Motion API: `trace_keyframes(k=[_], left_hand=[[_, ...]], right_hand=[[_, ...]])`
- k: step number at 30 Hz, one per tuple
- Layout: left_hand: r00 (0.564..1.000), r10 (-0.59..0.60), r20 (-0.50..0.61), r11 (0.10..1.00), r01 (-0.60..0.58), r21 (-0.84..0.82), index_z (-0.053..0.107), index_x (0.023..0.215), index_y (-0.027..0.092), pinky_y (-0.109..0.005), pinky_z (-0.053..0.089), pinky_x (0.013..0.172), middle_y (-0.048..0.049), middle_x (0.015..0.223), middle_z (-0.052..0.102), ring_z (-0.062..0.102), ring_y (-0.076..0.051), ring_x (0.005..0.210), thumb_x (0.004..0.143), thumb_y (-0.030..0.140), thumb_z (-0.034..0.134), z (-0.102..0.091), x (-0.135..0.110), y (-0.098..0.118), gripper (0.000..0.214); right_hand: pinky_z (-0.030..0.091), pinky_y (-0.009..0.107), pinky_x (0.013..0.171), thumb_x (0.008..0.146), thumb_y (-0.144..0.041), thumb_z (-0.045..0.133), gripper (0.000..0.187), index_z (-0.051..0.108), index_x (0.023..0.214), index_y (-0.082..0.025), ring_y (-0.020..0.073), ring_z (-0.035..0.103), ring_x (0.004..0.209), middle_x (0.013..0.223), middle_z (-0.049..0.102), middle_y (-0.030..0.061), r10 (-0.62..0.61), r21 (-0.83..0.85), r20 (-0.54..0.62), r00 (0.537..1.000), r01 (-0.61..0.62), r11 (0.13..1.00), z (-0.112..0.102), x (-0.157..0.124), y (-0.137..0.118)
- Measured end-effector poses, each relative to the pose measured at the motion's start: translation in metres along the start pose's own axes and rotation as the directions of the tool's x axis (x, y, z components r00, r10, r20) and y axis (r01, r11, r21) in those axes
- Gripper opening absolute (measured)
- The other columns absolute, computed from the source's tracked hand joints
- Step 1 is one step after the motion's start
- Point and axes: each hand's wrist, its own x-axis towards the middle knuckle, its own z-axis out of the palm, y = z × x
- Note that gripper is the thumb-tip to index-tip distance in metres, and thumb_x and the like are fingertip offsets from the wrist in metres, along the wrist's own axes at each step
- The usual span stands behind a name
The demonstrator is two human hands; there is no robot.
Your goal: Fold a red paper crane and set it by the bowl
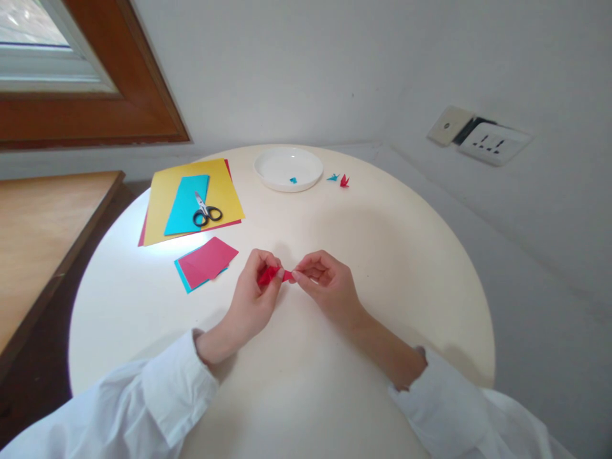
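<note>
A small folded piece of red paper is held up between my two hands, over the middle of the round table. My left hand grips its body between thumb and fingers, which hide part of the folds. The thumb and forefinger of my right hand pinch a narrow red tip on its right side. To the left lie cut sheets, a red one over a blue one. Farther back, a blue paper crane and a red paper crane rest side by side.
A white plate with a small blue paper piece stands at the back of the white table. Black-handled scissors lie on blue paper over yellow paper. A wall socket is at right, a wooden surface at left.
</note>
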Motion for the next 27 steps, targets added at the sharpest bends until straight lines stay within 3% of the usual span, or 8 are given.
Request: trace_keyframes(k=[13,27], left_hand=[[1.0,-0.014,-0.025,1.0,0.014,0.022,0.043,0.08,0.021,-0.025,0.043,0.063,0.0011,0.077,0.05,0.05,-0.011,0.069,0.083,0.017,0.051,-0.0008,0.0005,-0.0004,0.009],[1.0,-0.003,-0.016,1.0,0.003,-0.005,0.042,0.08,0.021,-0.025,0.043,0.062,0.0012,0.075,0.049,0.051,-0.011,0.067,0.082,0.017,0.051,0.0006,0.0006,-0.0007,0.01]], right_hand=[[0.054,0.027,0.069,0.074,-0.031,0.066,0.017,0.054,0.078,-0.019,0.0123,0.064,0.068,0.073,0.06,-0.0003,-0.046,0.013,0.017,0.999,0.046,0.999,-0.0024,-0.0004,0.0008],[0.054,0.027,0.068,0.071,-0.025,0.067,0.014,0.055,0.074,-0.02,0.0115,0.06,0.067,0.072,0.06,-0.0007,-0.083,-0.049,0.002,0.997,0.083,0.995,-0.0005,-0.0009,0.0003]])
